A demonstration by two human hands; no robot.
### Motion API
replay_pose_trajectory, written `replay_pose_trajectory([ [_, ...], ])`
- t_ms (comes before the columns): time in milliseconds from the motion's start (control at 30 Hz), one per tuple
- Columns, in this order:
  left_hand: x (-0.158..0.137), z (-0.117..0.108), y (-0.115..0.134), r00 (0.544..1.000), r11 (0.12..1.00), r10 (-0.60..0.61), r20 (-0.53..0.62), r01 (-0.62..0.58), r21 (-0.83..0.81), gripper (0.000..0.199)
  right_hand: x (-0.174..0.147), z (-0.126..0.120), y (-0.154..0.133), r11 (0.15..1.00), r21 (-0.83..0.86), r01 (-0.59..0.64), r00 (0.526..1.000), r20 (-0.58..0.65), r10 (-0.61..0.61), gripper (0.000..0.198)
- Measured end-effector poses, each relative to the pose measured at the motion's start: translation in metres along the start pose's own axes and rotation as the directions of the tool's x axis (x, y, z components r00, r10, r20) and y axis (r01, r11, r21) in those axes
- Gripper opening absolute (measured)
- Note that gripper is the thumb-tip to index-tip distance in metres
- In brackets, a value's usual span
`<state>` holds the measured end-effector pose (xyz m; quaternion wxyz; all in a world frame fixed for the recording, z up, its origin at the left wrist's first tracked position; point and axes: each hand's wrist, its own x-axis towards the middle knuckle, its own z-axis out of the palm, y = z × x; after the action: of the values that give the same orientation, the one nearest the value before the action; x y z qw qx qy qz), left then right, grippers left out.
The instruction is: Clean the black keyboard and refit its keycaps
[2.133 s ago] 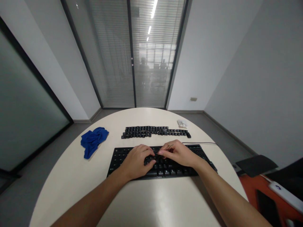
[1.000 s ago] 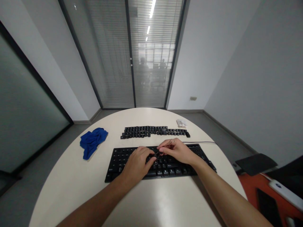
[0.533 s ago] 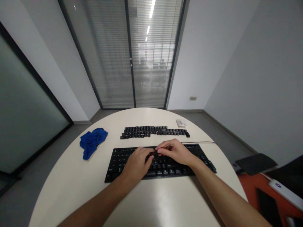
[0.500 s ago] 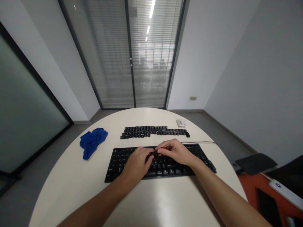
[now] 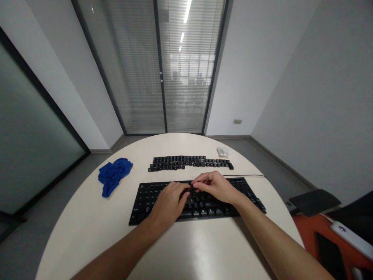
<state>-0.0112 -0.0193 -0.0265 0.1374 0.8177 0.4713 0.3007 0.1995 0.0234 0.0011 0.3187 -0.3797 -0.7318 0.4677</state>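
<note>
A black keyboard [image 5: 201,212] lies on the round table, partly hidden under both of my hands. Its front rows carry keycaps, while much of its left and back part shows small bare key posts. My left hand [image 5: 170,200] rests over the middle, thumb and fingers curled together at the tips. From the right, my right hand [image 5: 215,186] meets it, with thumb and forefinger pinched. Between the two sets of fingertips is a small dark spot; what they hold is too small to make out. Loose black keycaps [image 5: 180,158] stand in rows behind the keyboard.
A crumpled blue cloth [image 5: 114,174] lies at the left of the white table [image 5: 96,237]. At the back right sits a small clear plastic bag [image 5: 223,151]. A thin cable [image 5: 247,175] runs off rightward. Beside the table, a white power strip [image 5: 352,237] rests on an orange surface.
</note>
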Motion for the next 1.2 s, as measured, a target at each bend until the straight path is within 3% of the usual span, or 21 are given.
replay_pose_trajectory([
  [567,0.0,0.0,0.0,1.0,0.999,0.016,0.016,-0.017,0.045,0.025,0.0,0.01,0.002,0.998,0.059,0.001,1.0,0.012,-0.001,0.03],
  [900,-0.002,-0.007,0.005,0.998,0.997,0.04,0.044,-0.043,0.07,0.022,-0.003,-0.007,0.0,0.999,0.017,-0.03,0.999,0.032,0.029,0.034],
  [1000,-0.001,-0.011,0.009,0.998,0.997,0.032,0.053,-0.036,0.068,0.027,-0.005,-0.016,-0.002,1.0,0.0,-0.026,1.0,0.0,0.026,0.034],
  [1200,0.001,-0.008,0.004,0.999,0.999,0.015,0.035,-0.017,0.05,0.015,-0.004,-0.031,0.001,0.995,-0.102,-0.02,0.985,-0.173,0.002,0.038],
])
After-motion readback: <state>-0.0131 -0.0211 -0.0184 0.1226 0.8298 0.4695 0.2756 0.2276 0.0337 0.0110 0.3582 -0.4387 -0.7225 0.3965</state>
